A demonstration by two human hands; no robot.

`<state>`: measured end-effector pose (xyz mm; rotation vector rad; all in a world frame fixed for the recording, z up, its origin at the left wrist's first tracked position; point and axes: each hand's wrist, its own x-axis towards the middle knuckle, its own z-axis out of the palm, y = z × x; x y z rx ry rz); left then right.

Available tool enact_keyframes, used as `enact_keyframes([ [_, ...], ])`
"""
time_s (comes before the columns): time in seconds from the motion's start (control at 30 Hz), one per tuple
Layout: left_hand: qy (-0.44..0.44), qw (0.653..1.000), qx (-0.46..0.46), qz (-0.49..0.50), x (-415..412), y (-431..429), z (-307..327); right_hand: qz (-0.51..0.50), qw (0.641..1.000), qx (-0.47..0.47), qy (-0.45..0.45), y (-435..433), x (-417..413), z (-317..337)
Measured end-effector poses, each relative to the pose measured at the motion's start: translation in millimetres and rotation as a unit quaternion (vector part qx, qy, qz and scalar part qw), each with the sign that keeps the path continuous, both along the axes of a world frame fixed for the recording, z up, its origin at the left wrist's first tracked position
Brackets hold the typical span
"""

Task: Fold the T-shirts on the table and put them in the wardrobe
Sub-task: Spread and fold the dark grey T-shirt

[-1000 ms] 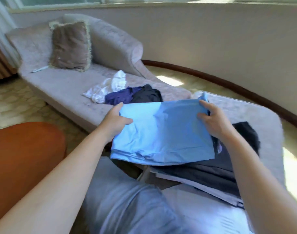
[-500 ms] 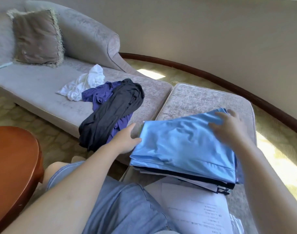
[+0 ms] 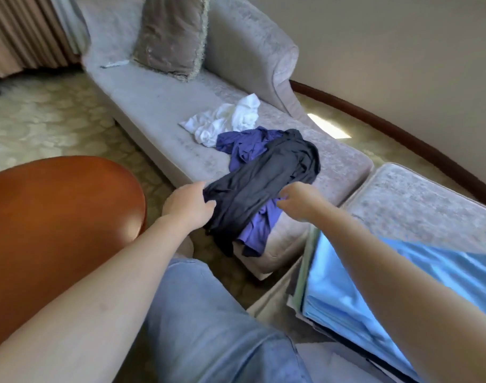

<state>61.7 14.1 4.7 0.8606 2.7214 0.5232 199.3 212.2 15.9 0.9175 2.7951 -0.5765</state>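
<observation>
A crumpled black T-shirt [image 3: 266, 178] hangs over the near end of the grey chaise [image 3: 153, 106], on top of a purple T-shirt [image 3: 259, 225]. A white T-shirt [image 3: 228, 120] lies bunched behind them. My left hand [image 3: 188, 207] grips the black shirt's left edge. My right hand [image 3: 298, 200] reaches its right side with curled fingers; whether they hold cloth is unclear. A folded light blue T-shirt [image 3: 341, 294] tops a stack of folded shirts on the grey ottoman [image 3: 418, 205] at the right, partly hidden by my right forearm.
A round wooden table [image 3: 56, 217] stands at the left, close to my left arm. A brown cushion [image 3: 172, 34] leans on the chaise back. My knee in blue jeans [image 3: 208, 313] fills the bottom middle. Patterned carpet covers the floor; a curved wall runs behind.
Both hands have left the folded blue T-shirt on the stack and moved left to the black T-shirt on the chaise. The view has swung left.
</observation>
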Motion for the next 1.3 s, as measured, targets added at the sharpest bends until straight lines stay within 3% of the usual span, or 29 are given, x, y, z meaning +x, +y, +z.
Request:
enact_keyframes([
  [0.23,-0.067,0.996,-0.052,-0.002,-47,16,-61,0.077,0.988,0.005,-0.134,17,-80,-67],
  [0.33,-0.108,0.991,-0.078,-0.024,-54,37,-90,0.091,0.989,-0.005,-0.116,21,-99,-91],
  [0.47,-0.151,0.985,-0.058,-0.056,-57,60,-122,0.126,0.992,-0.002,-0.019,19,-123,-111],
  [0.67,-0.228,0.973,0.011,-0.033,-54,73,-150,0.151,0.985,-0.003,-0.087,24,-141,-142],
  [0.83,-0.207,0.978,0.0,-0.027,-48,74,-151,0.12,0.992,-0.02,-0.035,27,-128,-139],
  [1.0,-0.176,0.982,-0.033,-0.059,-36,81,-133,0.075,0.992,-0.041,0.097,33,-105,-109],
  [1.3,-0.131,0.986,0.073,-0.072,-2,94,-65,0.035,0.955,-0.003,0.296,25,-63,-12],
])
